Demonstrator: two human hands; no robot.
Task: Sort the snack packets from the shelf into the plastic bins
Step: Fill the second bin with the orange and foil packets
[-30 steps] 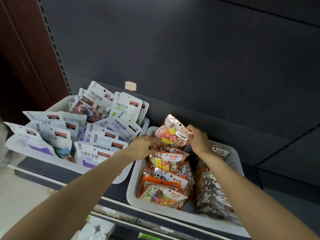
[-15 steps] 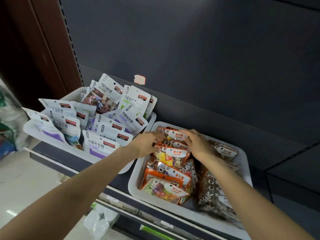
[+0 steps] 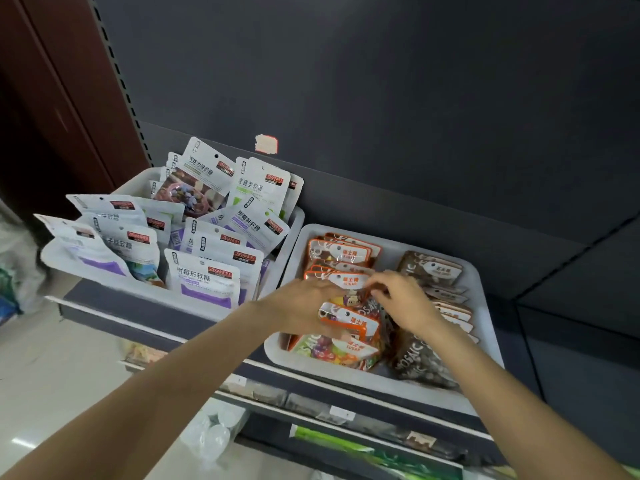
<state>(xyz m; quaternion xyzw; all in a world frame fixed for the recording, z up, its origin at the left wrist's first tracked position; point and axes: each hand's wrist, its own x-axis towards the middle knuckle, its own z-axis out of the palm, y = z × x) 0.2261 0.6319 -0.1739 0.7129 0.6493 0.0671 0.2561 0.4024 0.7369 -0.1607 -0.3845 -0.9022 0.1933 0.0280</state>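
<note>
A white plastic bin [image 3: 394,245] on the right of the dark shelf holds a row of orange candy packets [image 3: 339,252] and a row of brown packets [image 3: 429,268]. Both my hands are low inside this bin. My left hand [image 3: 304,306] grips the left side of an orange candy packet [image 3: 351,299] in the middle of the row. My right hand [image 3: 403,299] pinches the same packet's top right corner. The left hand's fingertips are hidden behind the packets.
A second white bin [image 3: 145,292] to the left is crowded with upright white gummy packets [image 3: 211,275]. A dark back panel with a small pink sticker [image 3: 266,144] rises behind. Below the shelf edge are a lower shelf with green packets [image 3: 329,441] and clear plastic cups [image 3: 214,434].
The orange packet held up above the bin a second ago has come down into the row. Both hands have sunk with it and moved toward the bin's middle.
</note>
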